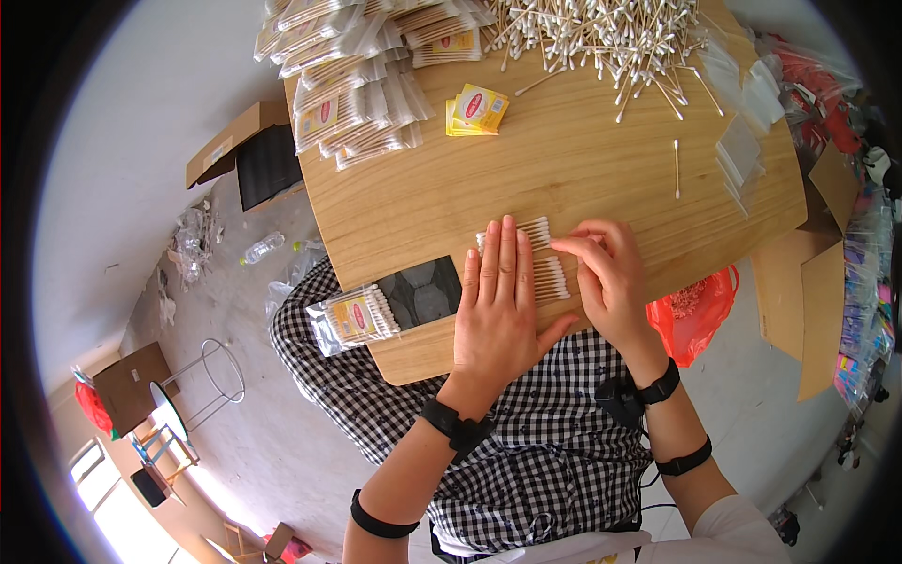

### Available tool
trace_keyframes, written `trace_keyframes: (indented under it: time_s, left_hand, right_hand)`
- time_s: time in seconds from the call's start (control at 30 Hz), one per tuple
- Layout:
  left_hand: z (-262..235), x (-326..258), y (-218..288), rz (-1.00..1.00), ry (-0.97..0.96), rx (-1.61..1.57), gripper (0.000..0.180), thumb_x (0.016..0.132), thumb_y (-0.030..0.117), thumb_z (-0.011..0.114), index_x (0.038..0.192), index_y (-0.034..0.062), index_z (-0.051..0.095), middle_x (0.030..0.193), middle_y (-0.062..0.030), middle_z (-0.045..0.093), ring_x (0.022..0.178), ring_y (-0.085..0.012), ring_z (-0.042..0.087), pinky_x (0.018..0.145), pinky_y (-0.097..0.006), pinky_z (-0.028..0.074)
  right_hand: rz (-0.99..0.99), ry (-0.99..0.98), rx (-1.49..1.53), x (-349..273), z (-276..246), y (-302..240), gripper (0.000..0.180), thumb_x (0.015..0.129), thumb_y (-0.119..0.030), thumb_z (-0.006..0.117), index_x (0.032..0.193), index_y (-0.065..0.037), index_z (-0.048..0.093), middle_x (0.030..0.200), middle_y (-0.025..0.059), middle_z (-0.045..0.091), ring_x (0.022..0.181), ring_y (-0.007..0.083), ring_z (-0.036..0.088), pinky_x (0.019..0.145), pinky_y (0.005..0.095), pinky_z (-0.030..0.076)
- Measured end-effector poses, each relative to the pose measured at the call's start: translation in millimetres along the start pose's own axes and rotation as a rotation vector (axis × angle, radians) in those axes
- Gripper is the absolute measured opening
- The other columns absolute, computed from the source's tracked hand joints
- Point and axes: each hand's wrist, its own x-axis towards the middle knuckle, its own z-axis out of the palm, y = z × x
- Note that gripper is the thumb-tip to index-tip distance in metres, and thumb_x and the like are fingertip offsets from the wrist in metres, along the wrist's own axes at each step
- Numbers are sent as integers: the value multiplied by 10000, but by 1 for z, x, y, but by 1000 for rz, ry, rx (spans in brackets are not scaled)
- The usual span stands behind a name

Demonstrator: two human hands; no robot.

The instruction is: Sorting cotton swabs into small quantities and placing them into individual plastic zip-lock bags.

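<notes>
My left hand lies flat, fingers together and stretched out, over a row of cotton swabs on the wooden table. The swabs' white tips stick out to the right of the hand in two groups with a small gap; their other ends are mostly hidden beneath it. My right hand is at the right ends of the upper group, its index fingertip touching the tips. Its other fingers are bent, and no object shows in its grasp. Left of my left hand lie a dark rectangular pad and a clear bag of swabs with a yellow card.
Filled swab bags are piled at the far left. A small stack of yellow cards lies beside them. Loose swabs heap at the back. A single swab and empty clear bags lie right. A red plastic bag hangs below the table edge.
</notes>
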Motion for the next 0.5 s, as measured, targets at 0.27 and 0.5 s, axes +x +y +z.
trace_keyframes:
  time_s: [0.27, 0.5]
  left_hand:
    - [0, 0, 0, -1, -3, -17, 1036, 829, 660, 544, 1445, -125, 266, 1535, -282, 238, 1455, -393, 189, 1179, -499, 170]
    - [0, -1, -2, -1, 0, -31, 1015, 836, 644, 546, 1442, -124, 275, 1531, -290, 239, 1454, -392, 194, 1179, -499, 171]
  right_hand:
    - [-20, -6, -33, 2, -1, -3, 340, 751, 65, 571, 1017, -115, 682, 980, 72, 567, 885, 263, 560, 772, 375, 482]
    - [1, -10, 22, 14, 1, -9, 268, 775, 48, 602, 987, -103, 670, 992, 80, 569, 897, 269, 561, 772, 384, 478]
